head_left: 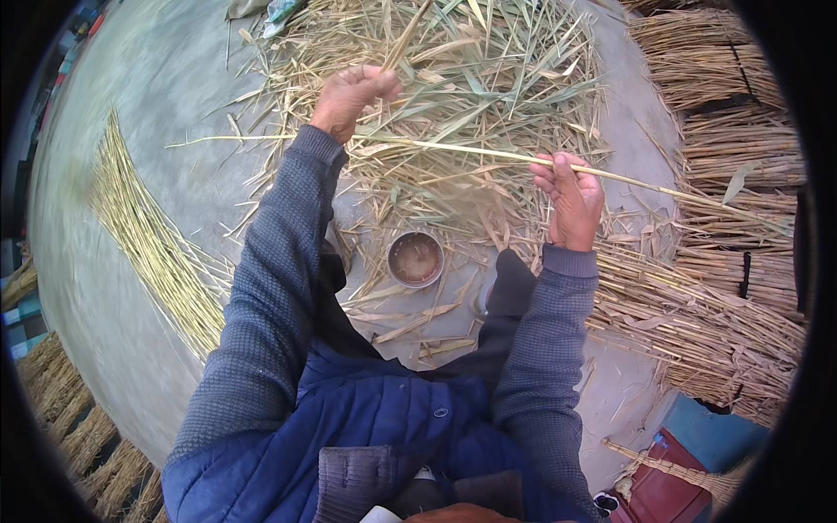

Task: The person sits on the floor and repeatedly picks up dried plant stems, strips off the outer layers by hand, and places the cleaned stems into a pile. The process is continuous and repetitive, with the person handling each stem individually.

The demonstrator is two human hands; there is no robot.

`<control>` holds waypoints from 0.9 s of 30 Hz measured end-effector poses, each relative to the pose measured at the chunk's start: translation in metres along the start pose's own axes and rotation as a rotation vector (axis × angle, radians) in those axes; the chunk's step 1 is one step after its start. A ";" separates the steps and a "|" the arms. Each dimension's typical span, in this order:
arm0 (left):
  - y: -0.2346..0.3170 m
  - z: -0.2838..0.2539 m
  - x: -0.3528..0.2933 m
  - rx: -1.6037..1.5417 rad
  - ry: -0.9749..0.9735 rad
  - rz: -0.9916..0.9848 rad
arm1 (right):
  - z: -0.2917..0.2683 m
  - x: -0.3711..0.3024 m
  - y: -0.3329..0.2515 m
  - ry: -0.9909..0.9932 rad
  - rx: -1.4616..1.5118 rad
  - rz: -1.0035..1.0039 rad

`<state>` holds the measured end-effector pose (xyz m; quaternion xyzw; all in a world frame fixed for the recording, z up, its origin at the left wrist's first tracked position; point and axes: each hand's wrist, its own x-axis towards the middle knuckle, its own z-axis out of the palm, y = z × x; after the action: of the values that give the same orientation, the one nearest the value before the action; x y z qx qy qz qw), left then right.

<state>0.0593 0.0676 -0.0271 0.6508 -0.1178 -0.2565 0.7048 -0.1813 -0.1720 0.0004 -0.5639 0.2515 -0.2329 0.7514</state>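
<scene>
Reference: round bowl [417,281]. Right hand [573,202] — beyond and right of the bowl — pinches a long pale stalk [488,152], which extends across the area beyond the bowl. Left hand [350,98], beyond and left of the bowl, pinches dry leaf material [407,37].

A round bowl [415,279] stood on the grey floor [113,305], crumpled greenish plastic [281,12] lay at the top edge, a dark-red box [670,488] sat lower right — a teal surface [719,433] beside it.
</scene>
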 end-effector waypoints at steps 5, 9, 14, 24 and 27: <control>-0.009 0.015 -0.002 1.261 0.124 0.447 | 0.008 0.000 0.002 -0.003 0.019 0.024; -0.009 0.071 -0.018 0.849 -0.199 0.986 | 0.033 -0.001 0.017 -0.088 0.056 0.034; 0.007 0.066 -0.024 0.996 -0.270 0.856 | 0.025 0.006 0.015 -0.035 0.114 0.025; 0.018 0.052 -0.021 1.014 -0.235 0.758 | 0.014 -0.001 -0.002 0.046 0.054 -0.106; 0.003 0.085 -0.024 0.840 -0.284 0.884 | 0.029 -0.009 0.002 0.042 -0.002 -0.167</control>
<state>-0.0026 0.0072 -0.0100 0.7217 -0.5592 0.0437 0.4056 -0.1692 -0.1449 0.0066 -0.5788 0.2195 -0.3064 0.7231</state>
